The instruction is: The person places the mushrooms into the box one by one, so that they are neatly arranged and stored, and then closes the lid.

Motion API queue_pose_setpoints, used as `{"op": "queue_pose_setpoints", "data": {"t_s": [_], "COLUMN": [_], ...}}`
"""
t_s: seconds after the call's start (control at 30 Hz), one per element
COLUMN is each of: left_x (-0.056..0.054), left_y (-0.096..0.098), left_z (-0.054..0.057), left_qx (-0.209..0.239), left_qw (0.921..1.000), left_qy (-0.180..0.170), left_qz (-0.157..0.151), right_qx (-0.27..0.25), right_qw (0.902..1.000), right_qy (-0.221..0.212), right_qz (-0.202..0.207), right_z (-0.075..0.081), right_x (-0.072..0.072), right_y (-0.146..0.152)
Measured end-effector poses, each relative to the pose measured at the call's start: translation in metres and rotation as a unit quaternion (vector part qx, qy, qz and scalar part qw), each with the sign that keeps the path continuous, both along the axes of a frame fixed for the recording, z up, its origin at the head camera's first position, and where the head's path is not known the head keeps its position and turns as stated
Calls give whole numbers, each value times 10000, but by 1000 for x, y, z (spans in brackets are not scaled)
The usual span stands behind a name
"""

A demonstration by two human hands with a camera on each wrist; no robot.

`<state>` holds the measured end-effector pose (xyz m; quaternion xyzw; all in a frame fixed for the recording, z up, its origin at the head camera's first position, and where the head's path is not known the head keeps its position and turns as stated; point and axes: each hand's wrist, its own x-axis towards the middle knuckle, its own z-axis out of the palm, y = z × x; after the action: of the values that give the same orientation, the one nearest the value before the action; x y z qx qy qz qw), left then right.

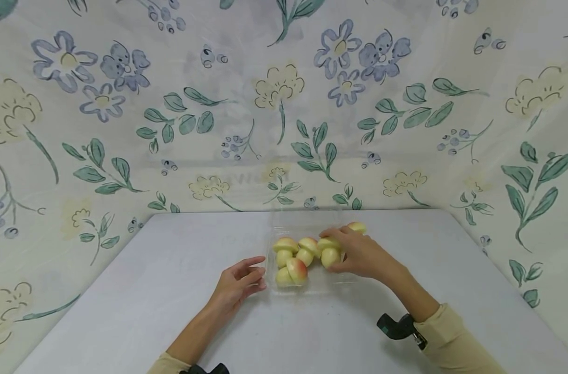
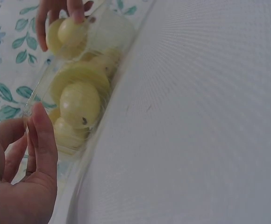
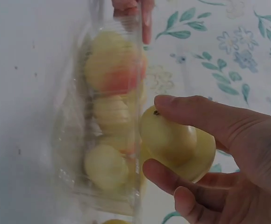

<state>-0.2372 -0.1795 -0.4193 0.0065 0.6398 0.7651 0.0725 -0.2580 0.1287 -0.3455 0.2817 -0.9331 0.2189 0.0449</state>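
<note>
- Head view, at left: the left hand (image 1: 239, 283) has loosely bent, unclosed fingers, tips at the clear container (image 1: 273, 290)'s left wall; whether they press it I cannot tell. That wall looks thin and likely to flex, so a light touch at the rim should suit.
- Inside, on the left, the front mushroom-shaped piece (image 1: 291, 272) lies sideways, reddened cap to the right, stem left. Behind it, the back-left piece (image 1: 285, 251) and the middle piece (image 1: 307, 251) have stems toward the wearer.
- Further right, the held piece (image 1: 330, 257) is over the container's right part; its long axis runs cap-to-stem, stem toward the wearer. Probably light and firm, perhaps slippery; the neck under the cap looks the surest hold.
- Rightmost hand: the right hand (image 1: 358, 253) pinches it, thumb and fingers parted only by its width.
- Beyond, another piece (image 1: 357, 227) shows partly.
</note>
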Motion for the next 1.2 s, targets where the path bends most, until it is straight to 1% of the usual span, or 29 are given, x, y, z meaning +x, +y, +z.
{"op": "queue_pose_setpoints", "data": {"t_s": [0.13,0.23,0.43,0.5,0.73,0.87,1.03,1.2], "left_x": [0,1,1,1,1,1,1,1], "left_y": [0,0,0,0,-1,-1,-1,-1], "left_z": [-1,-1,-1,-1,-1,-1,-1,0], "left_qx": [26,33,51,57,37,-7,18,35], "left_qw": [10000,10000,10000,10000,10000,10000,10000,9999], "left_qy": [-16,-16,-8,-9,8,23,48,71], "left_qz": [23,34,41,42,-6,-58,-81,-85], "right_qx": [-103,-158,-149,-182,-307,-307,-391,-343], "right_qw": [9998,9993,9986,9985,9984,9979,9961,9965], "right_qy": [-12,81,317,318,80,130,120,236], "right_qz": [192,333,406,395,461,558,786,730], "right_z": [-9,-15,-23,-25,-32,-35,-35,-35], "right_x": [-1,-2,-3,-3,-6,-7,-6,-6], "right_y": [-6,-9,-16,-18,-21,-23,-25,-26]}}
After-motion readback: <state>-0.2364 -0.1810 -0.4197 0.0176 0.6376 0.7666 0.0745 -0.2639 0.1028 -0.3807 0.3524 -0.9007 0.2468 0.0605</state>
